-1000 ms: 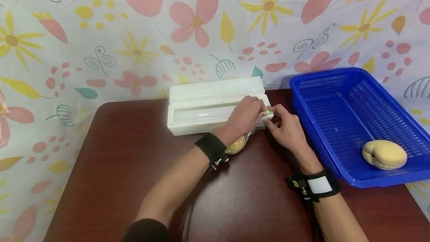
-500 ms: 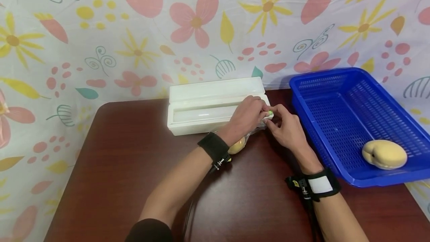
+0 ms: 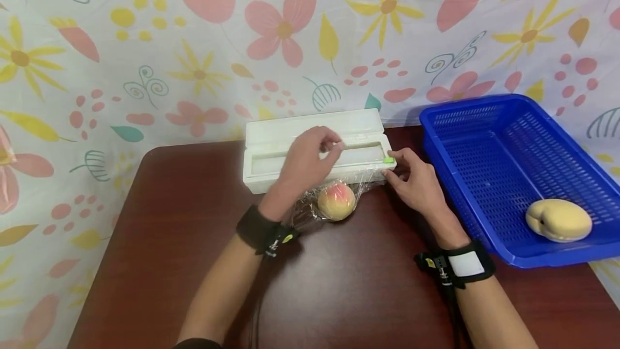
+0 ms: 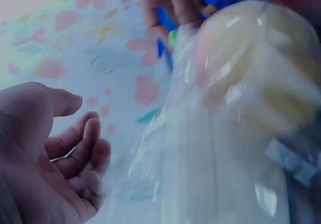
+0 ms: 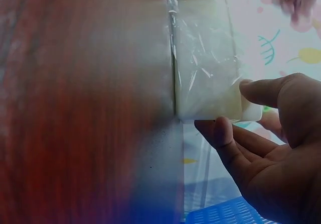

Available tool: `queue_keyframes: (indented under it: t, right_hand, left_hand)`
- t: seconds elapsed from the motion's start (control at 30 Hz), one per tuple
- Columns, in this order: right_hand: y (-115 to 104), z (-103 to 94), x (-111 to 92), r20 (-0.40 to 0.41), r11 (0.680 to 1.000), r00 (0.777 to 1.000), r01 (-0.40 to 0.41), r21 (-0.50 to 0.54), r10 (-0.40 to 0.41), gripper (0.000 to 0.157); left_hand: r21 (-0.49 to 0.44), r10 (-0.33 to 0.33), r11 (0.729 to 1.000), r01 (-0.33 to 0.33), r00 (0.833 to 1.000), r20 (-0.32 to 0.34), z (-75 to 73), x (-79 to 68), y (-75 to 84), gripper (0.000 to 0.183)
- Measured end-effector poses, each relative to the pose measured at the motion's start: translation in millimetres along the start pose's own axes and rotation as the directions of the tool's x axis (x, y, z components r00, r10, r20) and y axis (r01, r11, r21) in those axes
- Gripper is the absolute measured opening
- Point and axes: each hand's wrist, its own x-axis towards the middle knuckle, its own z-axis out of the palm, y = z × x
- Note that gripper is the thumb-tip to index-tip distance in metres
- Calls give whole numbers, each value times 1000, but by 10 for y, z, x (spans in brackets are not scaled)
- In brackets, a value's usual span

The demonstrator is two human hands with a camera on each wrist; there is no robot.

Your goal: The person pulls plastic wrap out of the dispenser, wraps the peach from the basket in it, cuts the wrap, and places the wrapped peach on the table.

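Note:
A white cling film box (image 3: 271, 181) lies on the table with its lid (image 3: 310, 124) tipped back. Clear film (image 3: 360, 181) runs over its front and about a pink-and-yellow peach (image 3: 337, 202) just before it. A green slide cutter (image 3: 388, 160) sits at the box's right end. There my right hand (image 3: 417, 183) grips the end corner between thumb and fingers, as the right wrist view (image 5: 296, 138) also has it. Over the middle of the box hovers my left hand (image 3: 310, 158), fingers loosely bent around nothing; the left wrist view shows the same hand (image 4: 45, 153) apart from the film.
On the right stands a blue plastic basket (image 3: 455, 198) holding a yellowish, fruit-shaped object (image 3: 559, 220). A flower-printed cloth (image 3: 203, 31) hangs behind the brown table (image 3: 194, 263). A dark cable (image 3: 455, 311) trails from the right wristband.
My left hand has left the box's right end and moved left and up, uncovering the peach and the green cutter. The right hand keeps its place at the box's end.

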Motion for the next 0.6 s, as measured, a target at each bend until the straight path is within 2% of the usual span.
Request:
queue_keyframes:
  t: [0.07,0.17,0.27,0.33,0.4,0.5,0.6]
  right_hand:
    - [-6,-7,-6,1,1000,1000,6,19,-6,41]
    - [-25,-18,-26,6,998,1000,-12,55,11,40]
    - [-60,-26,-53,3,989,995,-100,108,100,44]
    - [-90,-21,-69,4,971,981,-191,144,192,50]
    - [-122,-9,-82,4,941,958,-283,183,288,57]
    - [-158,19,-98,17,880,914,-394,265,404,60]
    - [-178,56,-109,81,805,889,-444,395,451,60]
  left_hand:
    - [-55,-31,998,28,999,-42,-104,-147,-66,18]
    - [-90,-74,994,68,995,-72,-166,-421,-155,24]
    - [-74,-95,993,92,995,-42,-177,-691,-232,37]
    - [-69,-113,991,112,994,-12,-194,-844,-283,45]
    - [-107,-129,986,130,992,14,-225,-948,-339,49]
    - [-162,-163,972,168,986,43,-273,-1039,-425,49]
    - [-175,-177,966,189,981,81,-289,-1089,-506,48]
